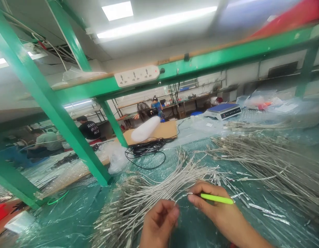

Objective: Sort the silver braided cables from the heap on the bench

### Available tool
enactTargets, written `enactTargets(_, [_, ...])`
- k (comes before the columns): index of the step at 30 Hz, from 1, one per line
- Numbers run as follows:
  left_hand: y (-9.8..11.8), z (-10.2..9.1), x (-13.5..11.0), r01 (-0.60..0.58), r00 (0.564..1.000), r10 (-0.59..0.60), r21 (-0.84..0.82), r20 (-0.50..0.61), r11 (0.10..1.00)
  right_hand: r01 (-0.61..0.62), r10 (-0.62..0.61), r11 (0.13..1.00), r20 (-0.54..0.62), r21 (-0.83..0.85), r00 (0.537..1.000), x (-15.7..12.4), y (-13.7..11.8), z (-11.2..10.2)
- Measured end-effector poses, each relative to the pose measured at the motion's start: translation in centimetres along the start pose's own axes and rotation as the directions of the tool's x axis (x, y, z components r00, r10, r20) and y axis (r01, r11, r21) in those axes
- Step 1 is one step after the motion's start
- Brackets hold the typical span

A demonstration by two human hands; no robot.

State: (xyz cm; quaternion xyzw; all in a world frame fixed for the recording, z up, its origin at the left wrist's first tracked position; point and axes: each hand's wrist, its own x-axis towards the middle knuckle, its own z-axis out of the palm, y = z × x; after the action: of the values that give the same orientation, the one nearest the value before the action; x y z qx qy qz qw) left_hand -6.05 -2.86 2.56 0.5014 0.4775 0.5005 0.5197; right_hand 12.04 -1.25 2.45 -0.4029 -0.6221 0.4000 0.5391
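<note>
My left hand (159,222) is low in the middle of the view, its fingers pinched on a thin silver cable (180,197) that arcs over to my right hand. My right hand (216,206) is closed round a slim bright green tool (217,198) and also touches the cable's end with its fingertips. Both hands hover over a heap of silver cables (149,193) spread on the green bench top covered in clear plastic (71,220).
A second, larger pile of silver cables (273,162) lies to the right. A green frame post (71,137) rises at left, with a power strip (137,75) on the green crossbar. Black coiled cable (146,148), cardboard, a white roll, a blue scale (223,111) sit farther back. People work at left.
</note>
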Motion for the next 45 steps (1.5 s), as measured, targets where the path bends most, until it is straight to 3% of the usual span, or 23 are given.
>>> enactTargets(6, [0.2, 0.4, -0.5, -0.035, 0.997, 0.032, 0.037, 0.073, 0.999, -0.036, 0.037, 0.997, -0.008, 0.072, 0.999, 0.0, -0.3, -0.3])
enactTargets(12, [0.0, 0.5, -0.6, -0.103, 0.994, 0.102, 0.013, 0.037, 0.995, -0.087, 0.081, 0.987, 0.044, 0.137, 0.996, -0.1, -0.4, -0.4])
enactTargets(19, [-0.9, 0.2, -0.5, -0.112, 0.993, 0.108, 0.076, 0.057, 0.991, -0.116, 0.105, 0.989, 0.114, 0.096, 0.988, -0.1, -0.1, -0.2])
enactTargets(25, [-1.5, 0.2, -0.2, -0.106, 0.993, 0.100, 0.097, 0.069, 0.990, -0.162, 0.136, 0.971, 0.150, 0.178, 0.979, -0.2, 0.0, 0.3])
enactTargets(32, [-1.3, 0.2, -0.2, -0.081, 0.995, 0.076, 0.078, 0.065, 0.994, -0.230, 0.200, 0.958, 0.179, 0.170, 0.963, -0.3, -0.5, 0.2])
enactTargets(45, [-0.6, 0.5, -0.3, -0.095, 0.994, 0.096, -0.016, 0.053, 0.995, -0.186, 0.136, 0.962, 0.241, 0.198, 0.961, -0.3, -0.2, 0.4])
